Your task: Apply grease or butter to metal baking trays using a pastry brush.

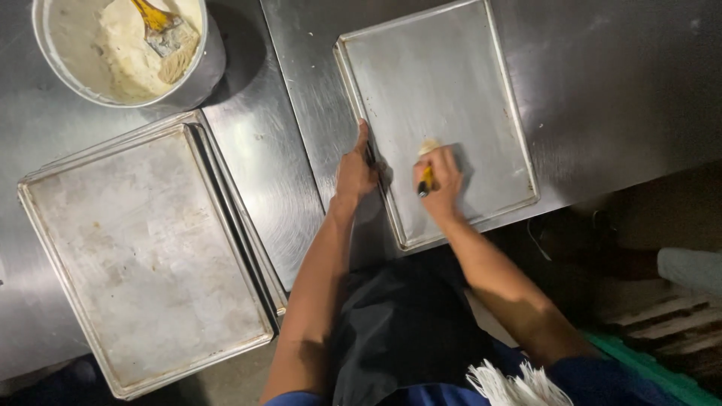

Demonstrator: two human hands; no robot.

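On the steel bench [286, 188], a stack of trays [143, 256] lies left, a pail of white paste [120, 45] behind. Left hand [355, 174] clamps the baking tray [451, 83] edge; right hand [438, 180] is closed around a yellow-handled brush [426, 179] on it. The overhanging near corner could tip under pressure.

A brushed stainless-steel counter [286, 165] fills most of the view, its dull grey surface scuffed with fine circular marks and catching soft light from overhead. A seam between two steel sheets runs from twelve o'clock down towards six. At four o'clock the counter ends and the floor lies in deep shadow. There, slatted wooden boards [665, 331] lie beside a green strip [650, 372] at five o'clock, and a pale grey rounded object [692, 269] sits at the right edge.
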